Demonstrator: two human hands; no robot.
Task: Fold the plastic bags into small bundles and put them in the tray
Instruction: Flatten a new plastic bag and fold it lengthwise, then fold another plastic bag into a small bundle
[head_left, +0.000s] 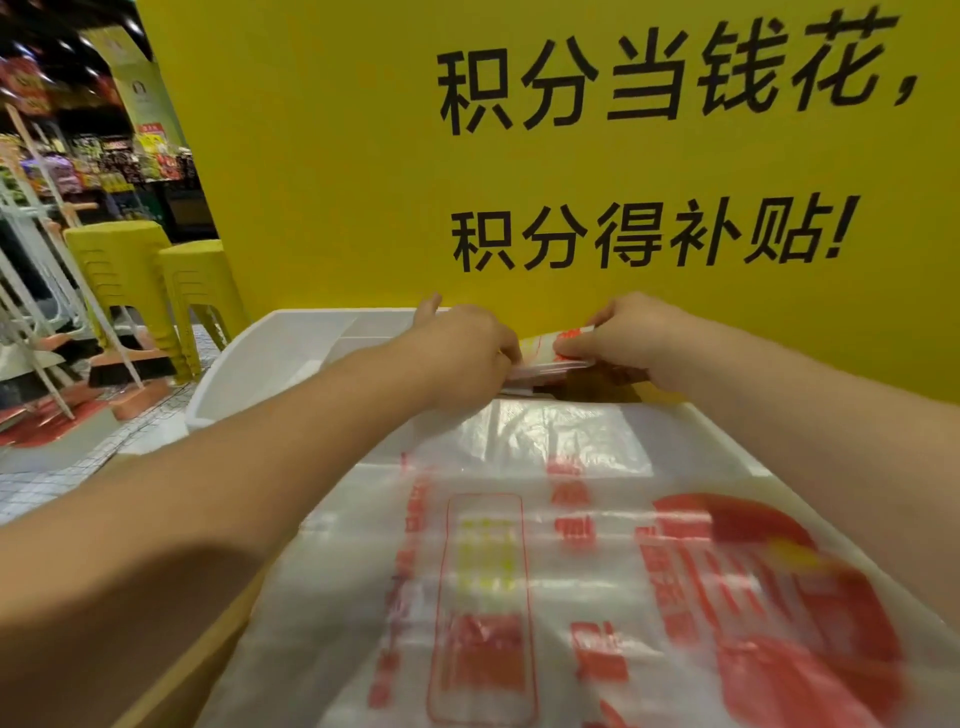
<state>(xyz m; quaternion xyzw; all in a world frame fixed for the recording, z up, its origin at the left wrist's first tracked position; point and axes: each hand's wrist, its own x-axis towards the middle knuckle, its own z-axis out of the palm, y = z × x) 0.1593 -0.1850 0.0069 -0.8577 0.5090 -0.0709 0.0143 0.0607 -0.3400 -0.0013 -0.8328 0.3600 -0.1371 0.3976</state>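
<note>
1. I see my left hand (467, 353) and right hand (631, 338) each gripping one end of a folded clear plastic bag bundle with red print (553, 353).
2. The bundle is held just right of the white plastic tray (270, 358), before the yellow board with black characters (363, 156).
3. A flat clear plastic bag with red print (519, 571) lies spread nearer me.

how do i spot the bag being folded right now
Look below the black writing on the yellow wall, right of the white tray. The left hand and right hand pinch a narrow folded bag there; the other bags lie spread flat nearer the camera.
</note>
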